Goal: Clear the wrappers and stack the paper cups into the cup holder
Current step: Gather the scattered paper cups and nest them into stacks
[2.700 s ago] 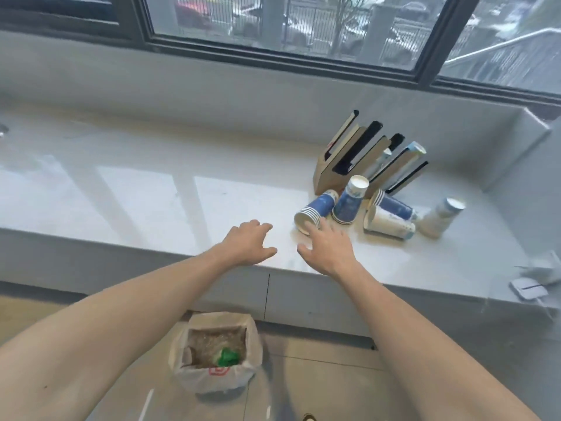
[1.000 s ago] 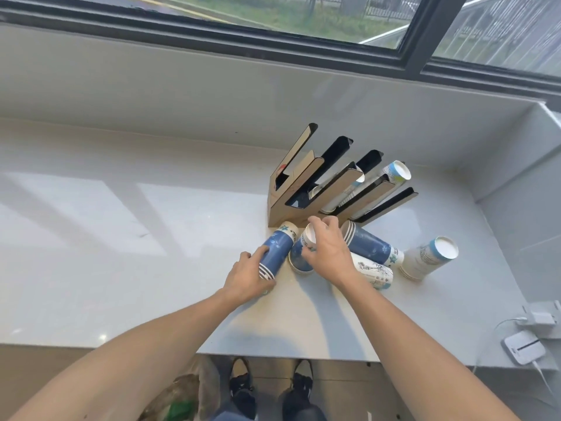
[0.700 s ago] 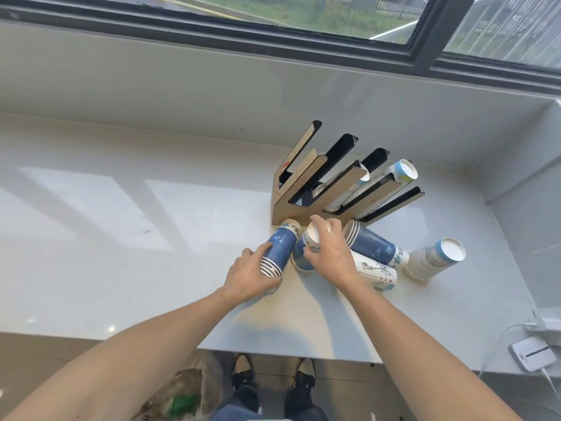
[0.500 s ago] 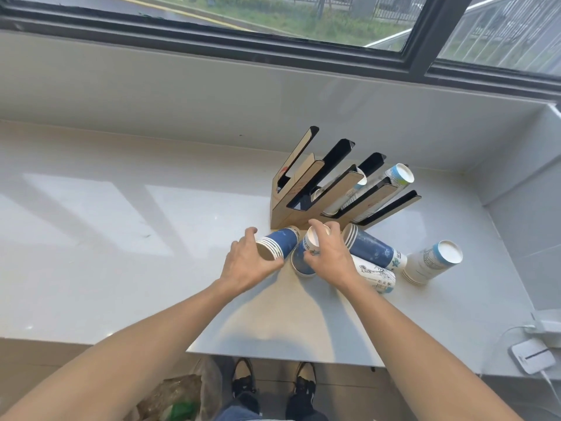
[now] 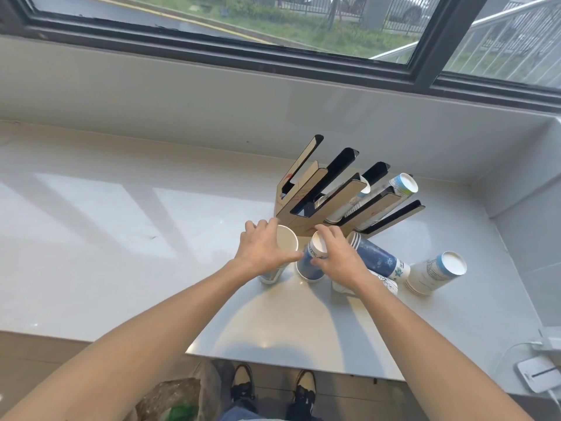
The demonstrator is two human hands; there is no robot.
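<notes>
White windowsill (image 5: 106,253): left hand (image 5: 261,252) and right hand (image 5: 340,259) each grip 1 cup stack; 3 more stacks lie beside.

Views: one only — worn on the person's head, nothing shared with another.
Direction: forward and steeply down, over a pale counter (image 5: 121,238) toward a window (image 5: 303,22).
Nearness: close — both forearms run in from the lower edge.
Lower edge: floor and shoes (image 5: 273,387), straight beneath.
Lens: wide, edges bowed.
</notes>
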